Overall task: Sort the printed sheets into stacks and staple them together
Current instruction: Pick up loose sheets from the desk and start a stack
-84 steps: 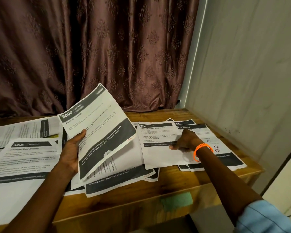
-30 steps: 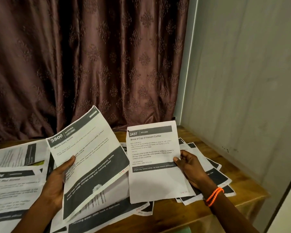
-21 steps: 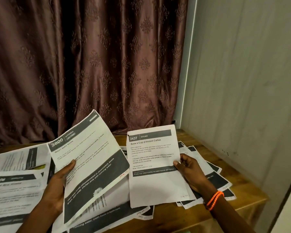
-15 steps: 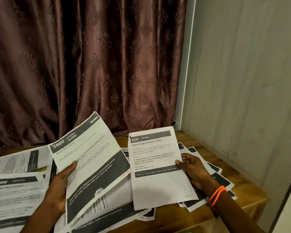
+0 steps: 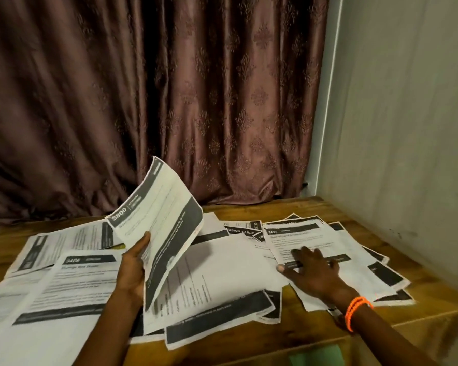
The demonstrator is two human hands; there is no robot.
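Observation:
Printed sheets lie spread over a wooden table (image 5: pixel 315 210). My left hand (image 5: pixel 132 270) grips the sheet numbered 3800 (image 5: pixel 161 223) by its left edge and holds it raised and curled above the pile. My right hand (image 5: pixel 312 270), with an orange bracelet at the wrist, rests flat with spread fingers on the sheet numbered 2437 (image 5: pixel 310 239), which lies on the right-hand stack (image 5: pixel 381 273). In the middle sits a loose pile of overlapping sheets (image 5: pixel 222 281). On the left lies the sheet numbered 3406 (image 5: pixel 72 281). No stapler is in view.
A dark patterned curtain (image 5: pixel 169 101) hangs behind the table. A pale wall (image 5: pixel 407 128) closes the right side. The table's right edge and front corner (image 5: pixel 455 310) are near the right stack. A green label (image 5: pixel 317 355) sits on the table's front face.
My right hand has laid sheet 2437 down on the right stack and now rests flat on it. The left hand's sheet 3800 has tilted more upright and curled.

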